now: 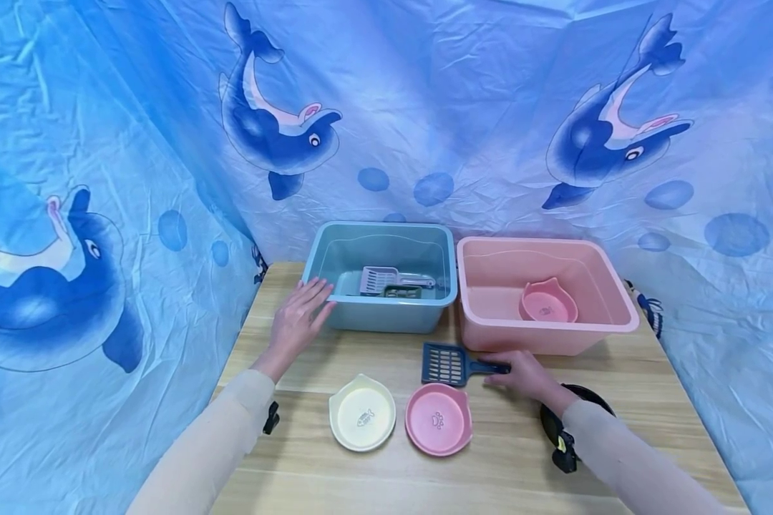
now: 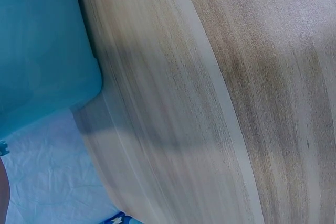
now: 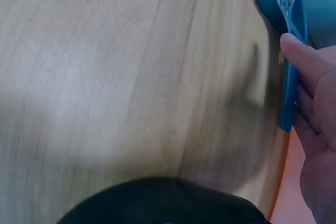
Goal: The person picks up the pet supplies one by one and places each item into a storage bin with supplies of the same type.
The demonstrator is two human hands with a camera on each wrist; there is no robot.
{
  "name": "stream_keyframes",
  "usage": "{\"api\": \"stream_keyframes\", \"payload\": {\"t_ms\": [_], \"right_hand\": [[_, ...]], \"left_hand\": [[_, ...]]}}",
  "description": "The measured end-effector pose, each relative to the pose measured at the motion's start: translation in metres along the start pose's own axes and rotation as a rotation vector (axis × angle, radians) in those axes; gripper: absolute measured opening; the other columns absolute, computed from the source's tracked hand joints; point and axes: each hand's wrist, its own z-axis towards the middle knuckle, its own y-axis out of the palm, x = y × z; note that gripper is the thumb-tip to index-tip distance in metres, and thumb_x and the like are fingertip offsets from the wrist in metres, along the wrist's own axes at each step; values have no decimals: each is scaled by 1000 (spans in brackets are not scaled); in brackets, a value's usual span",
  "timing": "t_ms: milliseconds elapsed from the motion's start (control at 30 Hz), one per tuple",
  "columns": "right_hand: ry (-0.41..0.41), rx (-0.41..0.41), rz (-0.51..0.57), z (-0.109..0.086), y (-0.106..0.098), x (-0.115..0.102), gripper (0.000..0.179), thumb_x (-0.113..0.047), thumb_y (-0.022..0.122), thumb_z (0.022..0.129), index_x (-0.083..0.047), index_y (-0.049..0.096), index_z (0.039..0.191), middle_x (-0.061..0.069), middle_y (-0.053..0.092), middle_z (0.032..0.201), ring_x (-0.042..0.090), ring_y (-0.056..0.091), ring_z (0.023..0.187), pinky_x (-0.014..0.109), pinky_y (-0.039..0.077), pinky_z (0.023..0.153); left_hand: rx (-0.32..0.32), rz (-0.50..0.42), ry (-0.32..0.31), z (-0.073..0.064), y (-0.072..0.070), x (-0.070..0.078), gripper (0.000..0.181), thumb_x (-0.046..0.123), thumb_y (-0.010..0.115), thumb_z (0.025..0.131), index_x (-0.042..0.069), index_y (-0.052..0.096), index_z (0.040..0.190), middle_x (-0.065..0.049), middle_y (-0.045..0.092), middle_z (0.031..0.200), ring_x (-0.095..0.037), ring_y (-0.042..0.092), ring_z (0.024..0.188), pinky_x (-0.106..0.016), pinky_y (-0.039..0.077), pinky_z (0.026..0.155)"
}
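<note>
The right hand (image 1: 524, 375) pinches the handle of the dark blue litter scoop (image 1: 470, 367), in front of the pink litter box (image 1: 541, 340) and just behind the pink bowl (image 1: 438, 420). A firm thumb and level slotted head should clear the bowl. The left hand (image 1: 299, 318), fingers extended, rests at the blue litter box (image 1: 380, 318); light pressure seems enough. Whether the scoop touches the table (image 1: 309, 476) is unclear; the right sleeve (image 1: 625, 458) partly hides a black round object (image 1: 550, 423).

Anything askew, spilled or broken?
Nothing stands out: no visible spill or damage. Right hand holds an intact-looking dark scoop; cream bowl and nearer pink bowl sit upright. Black item by the right sleeve is partly hidden.
</note>
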Motion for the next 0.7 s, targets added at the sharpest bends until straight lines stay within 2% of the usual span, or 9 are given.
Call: {"api": "stream_keyframes", "payload": {"t_ms": [100,233,367,467,700], "right_hand": [[25,6,4,2,5,0,44,-19,91,87,-12,79,129,8,78,128,34,68,125,59,55,108],[22,39,-9,3,9,0,37,-15,90,88,-12,81,124,6,79,123,32,70,121,58,57,106],[14,75,-16,2,12,0,33,-12,89,89,-12,82,121,5,80,120,31,71,117,57,58,104],[21,86,-12,1,14,-1,31,-13,88,89,-14,82,119,3,80,119,29,71,117,56,59,103],[-40,119,-10,0,11,-11,30,-11,88,90,-15,82,119,-1,81,117,26,74,116,52,61,100]], "left_hand": [[8,-3,16,0,0,-1,71,61,31,112,9,71,138,-15,69,141,-35,64,135,-54,46,120],[29,-8,29,1,-1,-1,68,59,35,112,8,73,136,-15,70,139,-36,65,133,-56,48,118],[43,-6,23,2,-1,0,67,58,35,112,7,73,135,-15,71,137,-36,66,132,-56,49,117],[30,-1,17,2,-1,1,68,59,34,112,8,73,135,-15,71,138,-36,66,132,-55,48,118],[21,-6,4,2,-2,2,66,58,36,112,8,72,136,-15,70,138,-35,66,133,-54,48,118]]}}
